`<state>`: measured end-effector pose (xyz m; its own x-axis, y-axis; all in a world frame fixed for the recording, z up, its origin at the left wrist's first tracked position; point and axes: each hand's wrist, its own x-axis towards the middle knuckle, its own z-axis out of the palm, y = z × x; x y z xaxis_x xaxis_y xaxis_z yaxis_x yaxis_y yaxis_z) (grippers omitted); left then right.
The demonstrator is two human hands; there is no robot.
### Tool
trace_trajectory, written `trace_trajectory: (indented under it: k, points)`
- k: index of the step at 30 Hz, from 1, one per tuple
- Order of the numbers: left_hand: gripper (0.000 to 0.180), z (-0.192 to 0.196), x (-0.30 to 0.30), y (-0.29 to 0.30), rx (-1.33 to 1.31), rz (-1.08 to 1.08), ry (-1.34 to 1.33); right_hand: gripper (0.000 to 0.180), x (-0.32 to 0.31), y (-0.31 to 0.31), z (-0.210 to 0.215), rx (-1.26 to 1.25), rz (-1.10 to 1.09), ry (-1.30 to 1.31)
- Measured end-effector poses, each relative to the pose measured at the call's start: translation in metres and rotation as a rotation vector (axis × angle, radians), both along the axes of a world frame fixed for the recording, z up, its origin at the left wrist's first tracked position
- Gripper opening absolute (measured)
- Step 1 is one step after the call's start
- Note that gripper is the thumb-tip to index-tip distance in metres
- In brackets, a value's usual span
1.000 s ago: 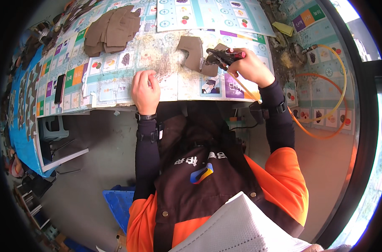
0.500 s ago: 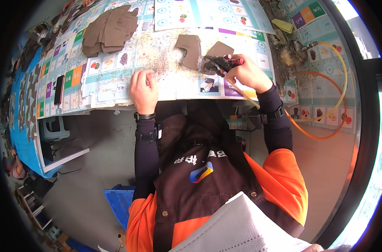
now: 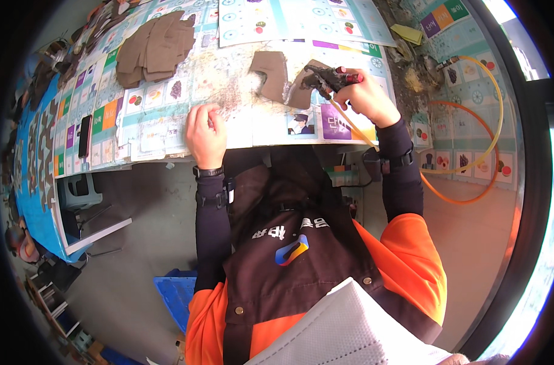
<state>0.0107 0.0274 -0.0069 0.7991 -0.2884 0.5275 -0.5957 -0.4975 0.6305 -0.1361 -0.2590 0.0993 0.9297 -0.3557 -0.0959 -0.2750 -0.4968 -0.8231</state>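
Observation:
My right hand [image 3: 370, 97] is wrapped round a dark, residue-crusted spray gun [image 3: 325, 81] with red parts, and a thin yellow hose [image 3: 354, 128] runs from it. The gun's front end is over a brown cut piece [image 3: 301, 95], hiding part of it. Just left of that lies another brown cut piece [image 3: 271, 76] with a curved notch, flat on the table; a pale line shows along its right edge. Near the table's front edge rests my left hand [image 3: 205, 137], its fingers curled in with nothing visible in them.
A fanned stack of brown pieces [image 3: 155, 52] lies at the far left, with a black phone [image 3: 85, 135] nearer the left edge. Printed sheets cover the stained table [image 3: 161, 131]. Orange hose [image 3: 471, 199] loops at right. Below stand a stool [image 3: 82, 191] and blue crate [image 3: 174, 298].
My right hand has moved the spray gun slightly right, from the gap between the two brown pieces to over the right one. My left hand stays near the table's front edge.

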Motion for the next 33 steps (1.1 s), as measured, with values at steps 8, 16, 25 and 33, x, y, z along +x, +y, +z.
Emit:
trace_trajectory:
  k: [8,16,25,33]
  points:
    - [0.012,-0.002,0.001,-0.001,0.006,-0.001,-0.015,0.007,-0.001,-0.009,0.012,-0.024,-0.09,0.125]
    - [0.013,-0.002,0.001,-0.002,0.038,-0.008,0.001,0.005,0.004,-0.016,0.022,0.162,-0.163,0.044]
    - [0.012,-0.003,0.001,-0.002,0.062,0.006,0.006,0.005,0.006,-0.033,0.013,0.097,-0.288,0.043]
    - [0.012,0.0,-0.001,-0.002,0.025,0.004,-0.018,0.006,0.001,-0.027,0.006,0.151,-0.244,0.041]
